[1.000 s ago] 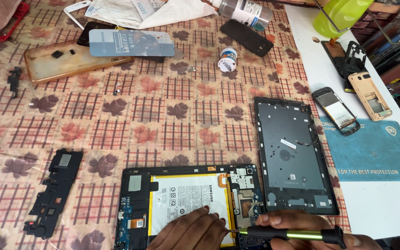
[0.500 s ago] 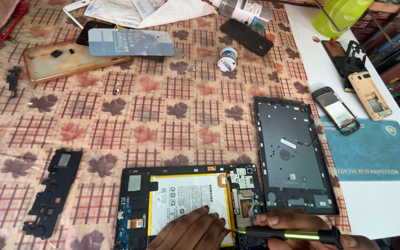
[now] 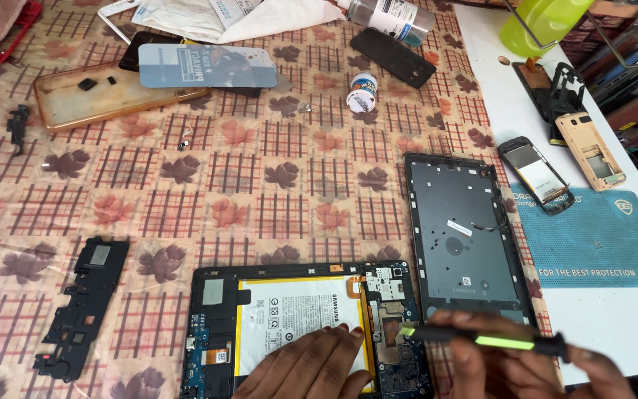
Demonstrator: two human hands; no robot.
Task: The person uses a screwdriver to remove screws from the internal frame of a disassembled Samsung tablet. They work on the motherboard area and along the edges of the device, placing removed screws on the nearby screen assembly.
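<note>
An opened tablet (image 3: 208, 325) lies at the near edge of the patterned cloth, its white battery (image 3: 289, 310) and circuit board (image 3: 389, 295) exposed. My left hand (image 3: 308, 366) rests flat on the battery. My right hand (image 3: 526, 369) holds a black and green screwdriver (image 3: 481, 340), lying almost level, with its tip over the circuit board. The tablet's dark back cover (image 3: 467, 236) lies just right of it, inner side up.
A black inner frame piece (image 3: 83, 307) lies at the left. Farther off are a clear phone case (image 3: 105, 96), a blue screen-protector pack (image 3: 208, 66), a black phone (image 3: 393, 55), a small round pot (image 3: 363, 92), a bottle (image 3: 393, 15), phone parts (image 3: 540, 174) and a blue mat (image 3: 599, 244).
None beyond slight shifts of both hands; the screwdriver stays over the circuit board.
</note>
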